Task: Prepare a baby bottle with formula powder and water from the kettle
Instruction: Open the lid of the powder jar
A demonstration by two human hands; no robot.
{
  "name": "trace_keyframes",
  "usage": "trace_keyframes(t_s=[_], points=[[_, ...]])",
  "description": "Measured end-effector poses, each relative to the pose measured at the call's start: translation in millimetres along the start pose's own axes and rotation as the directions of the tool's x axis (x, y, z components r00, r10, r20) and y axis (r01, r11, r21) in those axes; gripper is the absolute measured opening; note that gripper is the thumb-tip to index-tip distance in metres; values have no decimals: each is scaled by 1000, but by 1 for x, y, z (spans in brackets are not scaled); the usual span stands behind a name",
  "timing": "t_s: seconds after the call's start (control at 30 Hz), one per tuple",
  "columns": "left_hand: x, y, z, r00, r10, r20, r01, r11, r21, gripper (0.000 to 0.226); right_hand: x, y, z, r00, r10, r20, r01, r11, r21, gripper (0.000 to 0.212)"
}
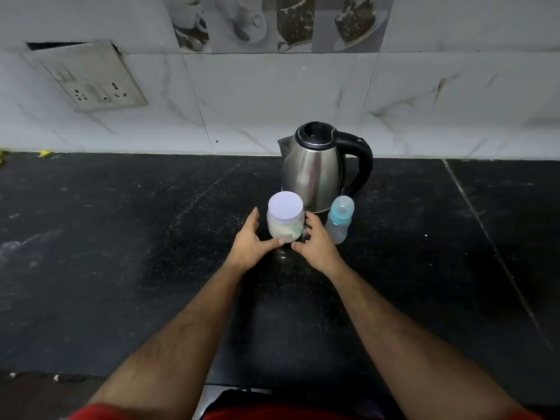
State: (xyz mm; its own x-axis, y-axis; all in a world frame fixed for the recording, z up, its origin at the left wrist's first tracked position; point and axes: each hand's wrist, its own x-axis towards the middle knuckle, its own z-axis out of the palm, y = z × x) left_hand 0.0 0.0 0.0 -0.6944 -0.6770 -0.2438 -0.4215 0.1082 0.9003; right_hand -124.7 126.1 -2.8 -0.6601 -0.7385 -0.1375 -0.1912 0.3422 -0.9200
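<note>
On the wall at far left I see a socket plate [94,77]. On the black counter [106,237], my left hand [250,242] sits beside the jar [285,216], fingers straight, thumb touching its base. The jar stands lidded, powder inside, just before the kettle [321,165]. My right hand [318,245] flanks its other side, fingers loosely spread; whether they touch I cannot tell. The bottle [340,221] stands capped just right of it.
</note>
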Motion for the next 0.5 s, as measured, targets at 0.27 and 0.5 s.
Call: trace_keyframes(t_s=[0.27, 0.5], points=[[33, 9, -4, 986, 71, 153, -68, 997, -25, 110, 22, -11, 4, 995, 101, 12, -100, 994, -42, 95], [21, 17, -5, 985, 116, 126, -112, 993, -39, 87, 12, -9, 2, 993, 117, 5, -117, 993, 12, 78]])
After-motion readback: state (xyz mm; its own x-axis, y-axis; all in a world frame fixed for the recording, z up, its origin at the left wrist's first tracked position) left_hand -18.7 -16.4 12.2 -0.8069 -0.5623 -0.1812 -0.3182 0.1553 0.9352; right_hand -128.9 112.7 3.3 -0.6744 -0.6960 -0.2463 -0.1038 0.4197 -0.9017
